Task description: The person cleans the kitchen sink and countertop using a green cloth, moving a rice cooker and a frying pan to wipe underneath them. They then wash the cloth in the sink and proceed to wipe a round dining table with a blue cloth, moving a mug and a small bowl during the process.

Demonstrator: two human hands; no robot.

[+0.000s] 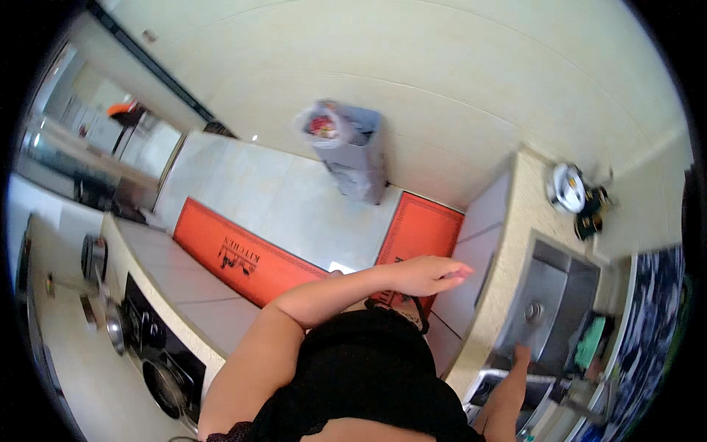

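Observation:
In front of my body, my left hand (428, 275) hangs in the air with nothing in it, its fingers loosely bent. It is near the pale cabinet fronts under the sink counter (511, 232). At the right, my right arm reaches over the stainless steel sink (547, 276). My right hand (522, 353) is small and blurred low in the basin, below the drain (533, 312), so its fingers cannot be made out. Beside it a green cloth or sponge (590, 342) rests in a dark holder. A white-rimmed dark container (486, 382) is partly hidden by my forearm.
Orange-red floor mats (243, 248) border the cabinets. A grey bin (359, 166) with a plastic bag stands against the wall. A metal pot (567, 188) sits on the counter's far end. Left, a black hob (146, 326) bears a frying pan (164, 388).

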